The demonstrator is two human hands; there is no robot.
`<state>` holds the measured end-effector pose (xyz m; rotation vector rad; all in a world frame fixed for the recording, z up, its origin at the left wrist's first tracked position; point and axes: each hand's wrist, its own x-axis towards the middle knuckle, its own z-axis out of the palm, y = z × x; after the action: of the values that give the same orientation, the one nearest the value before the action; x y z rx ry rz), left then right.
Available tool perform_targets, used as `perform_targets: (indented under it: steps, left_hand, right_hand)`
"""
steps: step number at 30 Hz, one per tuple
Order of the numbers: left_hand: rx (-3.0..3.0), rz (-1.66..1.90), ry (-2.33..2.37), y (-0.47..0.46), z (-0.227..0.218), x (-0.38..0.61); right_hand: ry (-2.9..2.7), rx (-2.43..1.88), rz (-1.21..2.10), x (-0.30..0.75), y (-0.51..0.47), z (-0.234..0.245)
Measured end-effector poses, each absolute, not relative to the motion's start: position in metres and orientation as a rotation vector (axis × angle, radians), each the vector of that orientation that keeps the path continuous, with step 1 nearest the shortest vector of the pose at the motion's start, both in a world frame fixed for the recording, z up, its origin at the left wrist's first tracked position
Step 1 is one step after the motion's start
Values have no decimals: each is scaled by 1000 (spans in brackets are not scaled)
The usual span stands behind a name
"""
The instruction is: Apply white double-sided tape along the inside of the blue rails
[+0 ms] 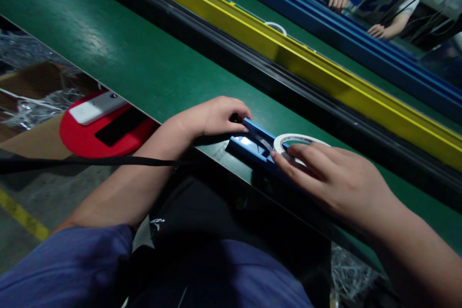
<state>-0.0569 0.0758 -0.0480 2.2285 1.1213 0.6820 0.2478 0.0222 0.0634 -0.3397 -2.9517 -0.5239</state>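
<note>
My left hand point(216, 116) is curled shut on the near end of a short blue channel piece point(252, 143) that lies on the green workbench point(119, 53). My right hand point(325, 173) rests on a white roll of tape point(288, 142) at the piece's other end, fingers pressed on the roll's rim. A strip of tape seems to run across the blue piece, but this is hard to make out.
A black rail point(252, 72), a long yellow profile point(288, 53) and a blue profile point(325, 24) run diagonally behind. Another person's hands point(361, 14) work at the far side. A red stool point(104, 127) carrying a white device stands at the left, beside cardboard.
</note>
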Motion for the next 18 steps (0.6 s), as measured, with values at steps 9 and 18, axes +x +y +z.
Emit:
perform_targets:
  steps: [9, 18]
  left_hand:
    - [2243, 1012, 852, 70, -38, -52]
    - [2084, 1121, 625, 74, -39, -50]
  right_hand:
    - [-2761, -592, -428, 233, 33, 78]
    - [-2523, -635, -262, 210, 36, 79]
